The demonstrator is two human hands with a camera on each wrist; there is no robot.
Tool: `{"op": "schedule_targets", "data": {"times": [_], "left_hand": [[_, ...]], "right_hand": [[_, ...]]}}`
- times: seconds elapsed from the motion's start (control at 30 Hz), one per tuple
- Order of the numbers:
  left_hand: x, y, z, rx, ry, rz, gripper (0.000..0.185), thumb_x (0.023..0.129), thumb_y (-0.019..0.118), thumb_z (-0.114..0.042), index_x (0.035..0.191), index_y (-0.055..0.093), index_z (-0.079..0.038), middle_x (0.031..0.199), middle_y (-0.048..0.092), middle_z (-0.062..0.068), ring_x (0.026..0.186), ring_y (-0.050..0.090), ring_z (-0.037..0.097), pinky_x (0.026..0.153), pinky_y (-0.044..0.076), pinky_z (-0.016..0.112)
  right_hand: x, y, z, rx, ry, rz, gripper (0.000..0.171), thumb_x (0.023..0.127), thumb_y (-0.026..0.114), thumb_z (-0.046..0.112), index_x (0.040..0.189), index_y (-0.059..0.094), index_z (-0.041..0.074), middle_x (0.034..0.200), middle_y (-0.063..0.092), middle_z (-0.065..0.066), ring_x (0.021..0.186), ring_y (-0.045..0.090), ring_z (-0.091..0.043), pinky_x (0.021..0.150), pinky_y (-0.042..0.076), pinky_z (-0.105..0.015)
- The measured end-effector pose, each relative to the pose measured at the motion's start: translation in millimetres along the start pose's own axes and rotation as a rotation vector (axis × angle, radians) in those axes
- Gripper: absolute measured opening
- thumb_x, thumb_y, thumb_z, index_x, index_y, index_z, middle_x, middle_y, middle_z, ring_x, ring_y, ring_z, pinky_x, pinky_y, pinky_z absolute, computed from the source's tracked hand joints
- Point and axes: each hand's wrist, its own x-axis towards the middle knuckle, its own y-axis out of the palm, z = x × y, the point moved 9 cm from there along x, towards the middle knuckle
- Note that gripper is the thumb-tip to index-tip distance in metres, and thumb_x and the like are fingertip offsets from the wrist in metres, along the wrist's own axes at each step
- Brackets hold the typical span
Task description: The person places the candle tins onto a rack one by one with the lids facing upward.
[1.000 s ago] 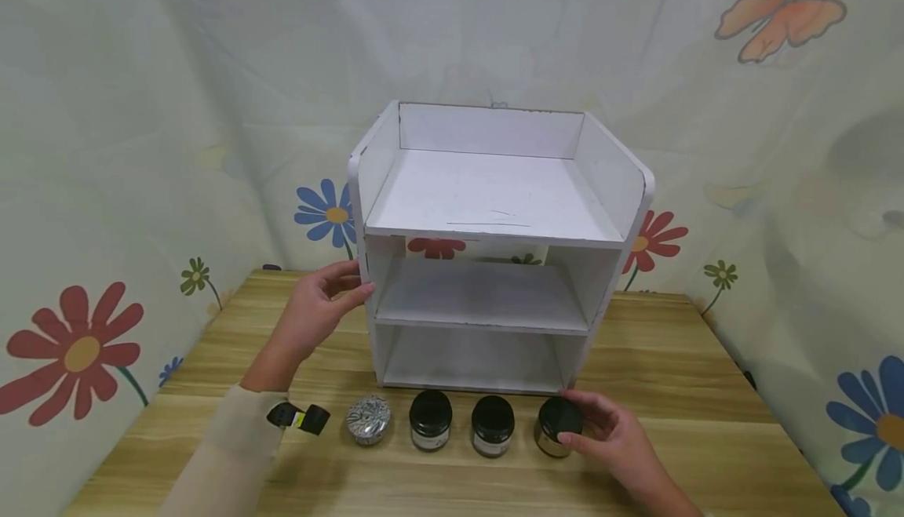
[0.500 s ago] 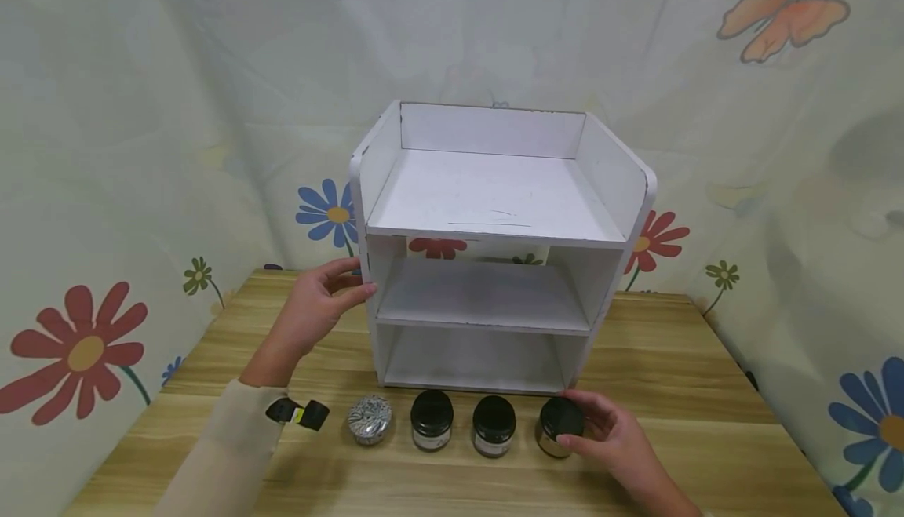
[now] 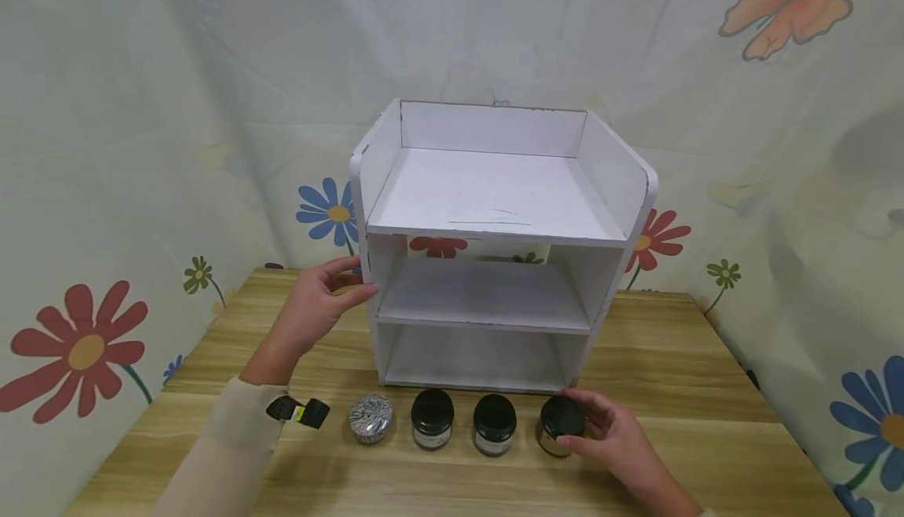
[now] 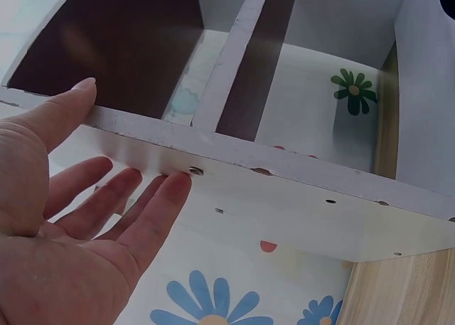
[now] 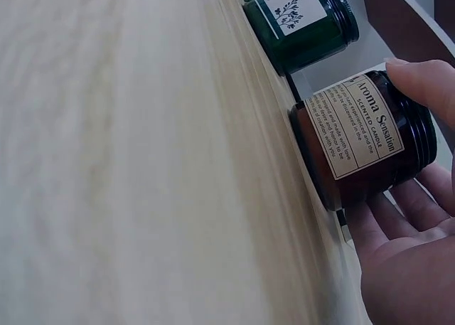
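Floral-print fabric is hanging behind and beside a wooden table (image 3: 706,431), on which a white three-tier shelf unit (image 3: 494,203) is standing. Left hand (image 3: 318,309) is bracing the unit's left side panel: fingers straight and slightly spread flat against the outer face, thumb lying along the front edge (left wrist view). Right hand (image 3: 610,435) is closing round the amber scented-candle jar (image 3: 560,425), rightmost in a row of four before the shelf; thumb is pressing the black lid rim, fingers curling under the far side (right wrist view). Jar is standing on the table.

Judged step: securing the grasp, lift not yet begun. Next move likely calls for a firm hold and clearance under a shelf edge.

Neighbours: two green jars (image 3: 493,424) (image 3: 431,419), a patterned tin (image 3: 369,419).

Hard to make out: fingertips behind the jar; label small print; the black object (image 3: 300,413) by the left sleeve.
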Motion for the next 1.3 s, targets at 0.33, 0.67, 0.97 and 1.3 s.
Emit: {"op": "schedule_targets", "data": {"times": [0.33, 0.67, 0.97, 1.3], "left_hand": [[0.0, -1.2, -1.1, -0.006, -0.009, 0.003, 0.068, 0.09, 0.078, -0.045, 0.149, 0.055, -0.019, 0.145, 0.061, 0.012, 0.135, 0.057, 0.035, 0.107, 0.052, 0.056], [0.8, -1.2, -1.7, -0.008, -0.001, 0.008, 0.068, 0.09, 0.078, -0.045, 0.149, 0.055, -0.019, 0.146, 0.06, 0.01, 0.136, 0.056, 0.036, 0.107, 0.052, 0.056], [0.2, -1.6, -1.1, -0.006, -0.011, 0.006, 0.069, 0.089, 0.078, -0.046, 0.149, 0.055, -0.019, 0.146, 0.06, 0.01, 0.137, 0.056, 0.035, 0.108, 0.051, 0.056], [0.1, -1.1, -1.7, 0.003, -0.012, 0.003, 0.07, 0.089, 0.078, -0.045, 0.149, 0.054, -0.019, 0.147, 0.059, 0.01, 0.137, 0.056, 0.035, 0.108, 0.051, 0.056]], "right_hand": [[2.3, 1.1, -3.1, 0.012, -0.005, 0.028, 0.064, 0.08, 0.083, -0.001, 0.137, 0.054, -0.011, 0.139, 0.06, -0.028, 0.117, 0.064, 0.001, 0.099, 0.051, -0.013], [3.1, 3.0, -2.9, 0.049, -0.022, 0.046, 0.064, 0.081, 0.082, -0.003, 0.137, 0.052, -0.014, 0.137, 0.061, -0.029, 0.116, 0.066, 0.0, 0.097, 0.053, -0.015], [2.2, 3.2, -4.5, 0.056, -0.011, 0.044, 0.064, 0.081, 0.081, -0.004, 0.138, 0.052, -0.014, 0.136, 0.066, -0.013, 0.116, 0.066, -0.001, 0.097, 0.054, -0.015], [1.2, 4.8, -1.9, 0.056, -0.005, 0.06, 0.064, 0.083, 0.08, -0.002, 0.139, 0.051, -0.014, 0.139, 0.053, -0.04, 0.116, 0.065, 0.0, 0.096, 0.053, -0.015]]}}
